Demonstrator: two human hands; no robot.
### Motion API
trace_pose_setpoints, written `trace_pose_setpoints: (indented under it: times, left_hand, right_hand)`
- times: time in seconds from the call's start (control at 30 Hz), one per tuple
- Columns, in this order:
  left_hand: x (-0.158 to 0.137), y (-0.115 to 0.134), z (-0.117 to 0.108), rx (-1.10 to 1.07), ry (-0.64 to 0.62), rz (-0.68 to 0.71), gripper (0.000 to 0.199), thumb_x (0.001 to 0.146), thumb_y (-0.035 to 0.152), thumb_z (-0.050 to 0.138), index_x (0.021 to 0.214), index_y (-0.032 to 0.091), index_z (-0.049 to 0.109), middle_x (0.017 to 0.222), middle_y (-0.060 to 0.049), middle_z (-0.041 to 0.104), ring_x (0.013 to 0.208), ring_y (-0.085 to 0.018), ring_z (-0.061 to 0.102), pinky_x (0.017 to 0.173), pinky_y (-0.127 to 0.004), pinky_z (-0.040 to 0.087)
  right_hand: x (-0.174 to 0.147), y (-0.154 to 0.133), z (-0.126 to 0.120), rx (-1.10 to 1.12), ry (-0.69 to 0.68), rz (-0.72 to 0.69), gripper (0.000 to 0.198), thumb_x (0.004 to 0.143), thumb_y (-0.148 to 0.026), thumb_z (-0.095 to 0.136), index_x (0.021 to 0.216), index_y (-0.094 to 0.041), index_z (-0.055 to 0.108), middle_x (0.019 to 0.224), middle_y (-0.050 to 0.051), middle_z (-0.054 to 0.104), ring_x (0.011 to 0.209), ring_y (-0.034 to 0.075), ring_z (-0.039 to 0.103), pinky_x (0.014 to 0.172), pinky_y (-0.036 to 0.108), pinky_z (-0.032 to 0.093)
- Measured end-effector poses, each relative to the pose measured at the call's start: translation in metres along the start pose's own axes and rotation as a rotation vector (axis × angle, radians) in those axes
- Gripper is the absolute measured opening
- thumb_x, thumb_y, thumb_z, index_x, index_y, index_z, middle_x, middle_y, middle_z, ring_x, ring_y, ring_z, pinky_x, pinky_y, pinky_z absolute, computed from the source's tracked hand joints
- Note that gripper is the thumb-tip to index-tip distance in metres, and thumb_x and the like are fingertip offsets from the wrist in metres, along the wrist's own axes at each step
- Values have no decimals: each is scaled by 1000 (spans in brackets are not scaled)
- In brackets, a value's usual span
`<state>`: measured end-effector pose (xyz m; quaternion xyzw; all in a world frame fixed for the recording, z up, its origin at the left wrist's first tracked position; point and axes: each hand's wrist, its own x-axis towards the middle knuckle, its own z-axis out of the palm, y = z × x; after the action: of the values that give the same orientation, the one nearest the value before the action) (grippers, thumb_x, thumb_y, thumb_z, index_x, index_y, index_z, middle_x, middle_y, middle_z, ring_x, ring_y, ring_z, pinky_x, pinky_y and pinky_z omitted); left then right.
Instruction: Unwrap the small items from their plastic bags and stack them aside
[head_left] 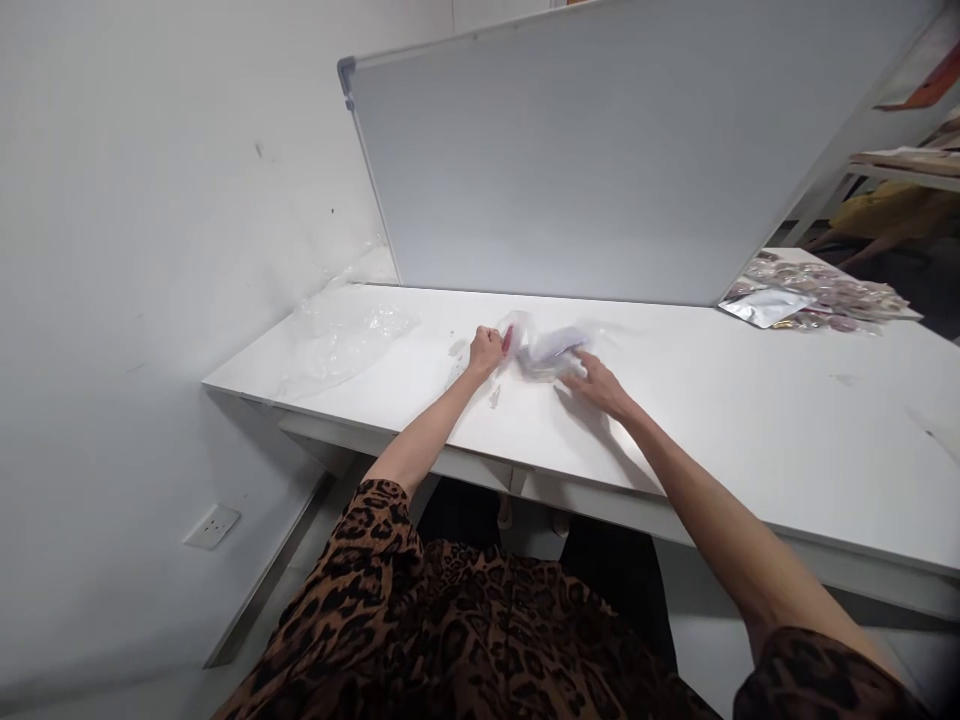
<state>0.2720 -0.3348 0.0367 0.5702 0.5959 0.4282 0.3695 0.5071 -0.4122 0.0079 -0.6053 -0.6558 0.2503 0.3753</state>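
Note:
Over the middle of the white table, my left hand is closed, with a small red item in clear plastic right at its fingers. My right hand grips the near right side of a clear plastic bag that has a pale bluish-purple content or tint. The bag is blurred by motion, so what is inside cannot be made out. Clear plastic spans between both hands; whether it is one bag or two I cannot tell.
A large crumpled clear plastic sheet lies at the table's left end. Behind, a whiteboard leans upright along the back edge. Several flat packets in clear plastic and a silver pouch lie at the back right. A wall borders the left.

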Motion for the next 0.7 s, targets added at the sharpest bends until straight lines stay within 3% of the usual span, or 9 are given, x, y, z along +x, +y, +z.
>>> trace_pose_setpoints:
  times: [0.07, 0.13, 0.2, 0.27, 0.37, 0.5, 0.57, 0.7]
  left_hand:
    - [-2, -7, -5, -40, 28, -56, 11, 99, 33, 47, 96, 23, 50, 105, -8, 68, 100, -19, 68, 83, -33, 55]
    - [-5, -12, -6, -90, 33, -111, 13, 99, 34, 46, 98, 22, 50, 104, -8, 69, 97, -19, 69, 78, -32, 57]
    - [-10, -16, -3, -137, 16, -156, 14, 100, 34, 44, 97, 20, 50, 100, -9, 69, 90, -18, 71, 72, -31, 58]
    - [-16, -18, 2, -198, -11, -197, 16, 100, 34, 44, 96, 20, 48, 94, -8, 69, 82, -17, 71, 69, -29, 58]
    - [-29, -18, 11, -328, -33, -201, 17, 101, 35, 47, 92, 21, 45, 88, -5, 66, 75, -15, 69, 67, -28, 57]
    - [-45, -21, 20, -396, -70, -38, 24, 100, 37, 53, 85, 22, 42, 80, 2, 56, 70, -12, 61, 69, -28, 56]
    - [-49, -23, 22, -390, -91, 33, 23, 100, 35, 52, 84, 22, 42, 76, 3, 52, 70, -11, 57, 70, -27, 54]
    - [-49, -27, 26, -502, -72, 42, 24, 101, 32, 53, 82, 21, 43, 77, 4, 49, 72, -10, 53, 72, -25, 51]
  right_hand:
    - [14, 3, -1, 12, 107, 92, 79, 83, -40, 69, 151, -9, 42, 153, 26, 45, 138, 41, 48, 107, 55, 47]
    - [17, 2, 4, 41, 259, 130, 77, 89, -40, 61, 153, -8, 35, 154, 28, 41, 140, 41, 44, 109, 57, 43]
    - [10, -5, 15, 43, 431, 50, 66, 94, -41, 50, 150, -8, 37, 151, 28, 43, 140, 41, 41, 110, 60, 39]
    - [-2, -17, 29, 17, 522, -119, 57, 98, -45, 43, 144, -10, 43, 147, 26, 47, 141, 39, 40, 113, 61, 35]
    - [-13, -41, 48, 41, 427, -246, 60, 97, -57, 45, 139, -14, 49, 143, 23, 51, 137, 36, 44, 114, 57, 36]
    - [1, -58, 59, 233, 282, 4, 89, 79, -75, 63, 144, -17, 45, 144, 20, 50, 129, 36, 51, 106, 54, 46]
    - [12, -57, 60, 303, 265, 129, 96, 68, -73, 72, 144, -20, 45, 142, 18, 52, 122, 35, 55, 102, 53, 48]
    - [16, -47, 56, 432, 280, 224, 81, 64, -53, 74, 136, -22, 51, 133, 13, 59, 103, 28, 62, 91, 47, 53]
